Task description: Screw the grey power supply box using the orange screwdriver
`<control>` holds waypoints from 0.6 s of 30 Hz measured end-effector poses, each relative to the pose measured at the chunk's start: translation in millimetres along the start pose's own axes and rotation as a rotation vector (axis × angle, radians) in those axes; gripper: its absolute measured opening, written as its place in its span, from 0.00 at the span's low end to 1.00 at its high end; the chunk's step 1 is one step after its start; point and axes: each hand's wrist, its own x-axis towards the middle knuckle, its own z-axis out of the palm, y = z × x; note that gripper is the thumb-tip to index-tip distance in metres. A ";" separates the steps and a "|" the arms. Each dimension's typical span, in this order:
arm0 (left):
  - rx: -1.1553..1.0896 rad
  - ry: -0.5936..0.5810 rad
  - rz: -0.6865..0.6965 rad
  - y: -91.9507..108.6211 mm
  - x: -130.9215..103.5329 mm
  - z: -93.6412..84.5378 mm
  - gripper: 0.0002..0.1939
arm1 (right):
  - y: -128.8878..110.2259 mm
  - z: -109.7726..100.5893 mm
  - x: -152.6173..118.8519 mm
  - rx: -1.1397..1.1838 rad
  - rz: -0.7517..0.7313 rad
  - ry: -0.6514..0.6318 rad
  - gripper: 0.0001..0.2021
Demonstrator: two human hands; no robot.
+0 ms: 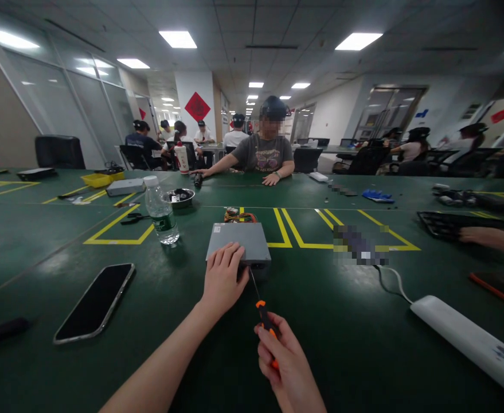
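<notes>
Green tabletop [170,367] is stretching out before you, with yellow lines [293,228] crossing its farther part and a person [264,152] sitting opposite. Straight ahead of you, the grey metal box [254,236] is lying flat, its long axis running roughly left to right and its near face turning towards you. Coloured cables [238,216] are bunching at its far edge. Your left hand [225,276] is resting its fingers over the box's top, the thumb hanging by the near edge; you cannot tell how firmly it is pressing. Your right hand [284,353] is clasping the screwdriver [261,312] by its black-and-orange handle, the shaft pointing away from you and slightly left, its tip meeting or nearly meeting the near face. A white label [217,229] is sitting near the box's far left corner, its print too small to read; the bottle [159,198] is wearing a green label, also unreadable. Bare surface is lying open right of the box and on both sides of your forearms, with the phone [96,304] bounding it at left and the white power strip [467,344] at right.
</notes>
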 end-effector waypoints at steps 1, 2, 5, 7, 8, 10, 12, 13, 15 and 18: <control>-0.003 -0.001 -0.004 0.0 -0.2 0.2 0.19 | -1.6 1.8 -0.5 0.046 0.037 0.019 0.25; -0.005 -0.002 -0.010 0.0 -0.3 0.5 0.18 | -2.9 2.8 -0.7 0.083 0.073 0.036 0.25; -0.018 -0.008 -0.025 0.1 -0.4 1.7 0.18 | -4.0 0.8 0.9 0.126 0.148 0.089 0.25; -0.027 -0.009 -0.028 0.1 -0.3 2.3 0.19 | -3.1 -1.8 3.3 0.112 0.173 0.106 0.25; -0.031 -0.009 -0.028 0.1 -0.3 2.3 0.19 | -2.5 -2.6 4.4 0.106 0.185 0.104 0.25; -0.033 -0.011 -0.028 0.0 -0.2 2.1 0.19 | -1.8 -2.5 5.7 0.117 0.200 0.084 0.26; -0.032 -0.017 -0.027 -0.1 -0.2 1.6 0.19 | -1.9 -0.3 5.4 0.154 0.186 0.066 0.26; -0.030 -0.019 -0.026 -0.1 -0.2 1.3 0.19 | -2.2 1.2 4.9 0.170 0.179 0.057 0.25; -0.028 -0.020 -0.024 -0.4 -0.3 0.9 0.19 | -3.2 4.3 3.6 0.201 0.178 0.043 0.22; -0.024 -0.024 -0.022 -0.9 -0.4 0.9 0.19 | -4.2 8.1 2.9 0.239 0.224 0.107 0.17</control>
